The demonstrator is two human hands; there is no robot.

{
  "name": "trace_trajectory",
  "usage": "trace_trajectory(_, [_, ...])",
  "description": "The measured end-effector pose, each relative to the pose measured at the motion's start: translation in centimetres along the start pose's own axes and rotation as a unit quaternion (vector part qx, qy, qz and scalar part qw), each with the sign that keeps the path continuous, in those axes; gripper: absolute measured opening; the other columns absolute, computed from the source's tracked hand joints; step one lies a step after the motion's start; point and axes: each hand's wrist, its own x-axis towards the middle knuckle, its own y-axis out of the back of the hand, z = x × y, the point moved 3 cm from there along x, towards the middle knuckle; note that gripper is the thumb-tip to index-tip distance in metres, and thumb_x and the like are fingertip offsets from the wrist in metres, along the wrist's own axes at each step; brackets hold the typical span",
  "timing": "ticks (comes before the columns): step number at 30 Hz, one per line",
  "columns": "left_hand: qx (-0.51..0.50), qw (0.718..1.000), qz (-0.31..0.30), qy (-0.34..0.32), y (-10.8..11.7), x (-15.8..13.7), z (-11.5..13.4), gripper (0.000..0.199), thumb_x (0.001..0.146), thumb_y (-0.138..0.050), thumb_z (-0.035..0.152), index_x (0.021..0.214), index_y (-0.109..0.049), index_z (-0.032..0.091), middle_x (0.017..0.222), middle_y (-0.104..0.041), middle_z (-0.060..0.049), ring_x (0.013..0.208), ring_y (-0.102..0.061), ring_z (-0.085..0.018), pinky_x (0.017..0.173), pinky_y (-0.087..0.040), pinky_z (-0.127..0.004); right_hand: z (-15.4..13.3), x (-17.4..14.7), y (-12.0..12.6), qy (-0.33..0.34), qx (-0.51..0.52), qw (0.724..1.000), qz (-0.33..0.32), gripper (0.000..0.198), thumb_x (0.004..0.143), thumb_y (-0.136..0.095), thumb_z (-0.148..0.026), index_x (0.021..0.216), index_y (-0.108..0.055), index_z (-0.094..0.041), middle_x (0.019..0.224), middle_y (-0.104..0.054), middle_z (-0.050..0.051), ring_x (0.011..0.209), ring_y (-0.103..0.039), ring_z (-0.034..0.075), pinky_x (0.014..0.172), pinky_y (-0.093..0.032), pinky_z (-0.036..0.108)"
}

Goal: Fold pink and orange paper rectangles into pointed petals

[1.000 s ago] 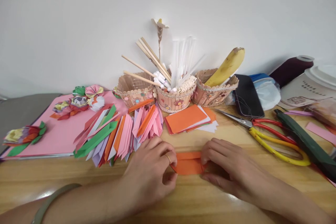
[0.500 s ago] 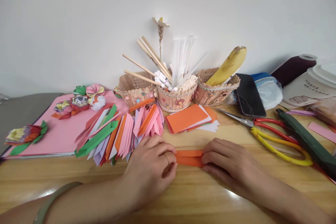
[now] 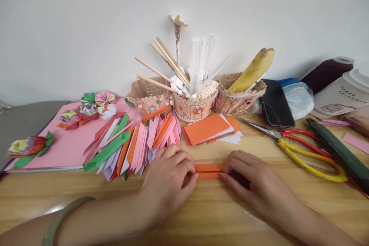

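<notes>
Between my two hands lies a narrow folded strip of orange paper (image 3: 209, 171), with a lengthwise slit along its middle where two folded edges meet. My left hand (image 3: 171, 178) pinches its left end, thumb below and fingers above. At the other end my right hand (image 3: 248, 175) grips the paper the same way; both ends are hidden under the fingers. Just behind my left hand is a heap of folded paper pieces (image 3: 138, 142) in pink, green, orange and lilac. Flat rectangles of orange and white paper (image 3: 206, 128) are stacked beyond the strip.
Three decorated baskets (image 3: 196, 108) line the wall, holding sticks, straws and a banana (image 3: 253, 70). To the right lie scissors (image 3: 311, 153), a dark green cutter-like tool (image 3: 340, 153) and a black phone (image 3: 276, 103). Paper flowers (image 3: 89, 110) rest on a pink sheet (image 3: 69, 146) at left.
The strip's near side has folded in, so it looks narrower, with a slit along the middle. My thumbs have moved up onto its near edge. The view has shifted slightly.
</notes>
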Motion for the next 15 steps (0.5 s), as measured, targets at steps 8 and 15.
trace_trajectory(8, [0.038, 0.999, 0.029, -0.018, -0.36, 0.32, -0.06, 0.011, 0.079, -0.058, 0.013, 0.070, -0.056, 0.017, 0.077, -0.064, 0.001, 0.080, -0.051, -0.019, 0.071, -0.038, -0.035, -0.48, 0.11, -0.19, 0.007, -0.028, 0.999, 0.034, 0.017, 0.087, -0.046, -0.015, 0.071, -0.050, -0.020, 0.071, -0.055, 0.003, 0.066, -0.051, 0.017, 0.059, -0.041, 0.029])
trace_trajectory(15, [0.068, 0.996, 0.041, -0.029, -0.35, 0.37, 0.03, 0.012, 0.076, -0.061, 0.012, 0.067, -0.055, 0.017, 0.074, -0.063, 0.002, 0.079, -0.051, -0.019, 0.069, -0.037, -0.034, -0.35, 0.08, -0.31, 0.010, -0.065, 0.997, 0.047, 0.014, 0.084, -0.046, -0.014, 0.072, -0.050, -0.020, 0.071, -0.055, 0.003, 0.064, -0.053, 0.016, 0.057, -0.043, 0.028])
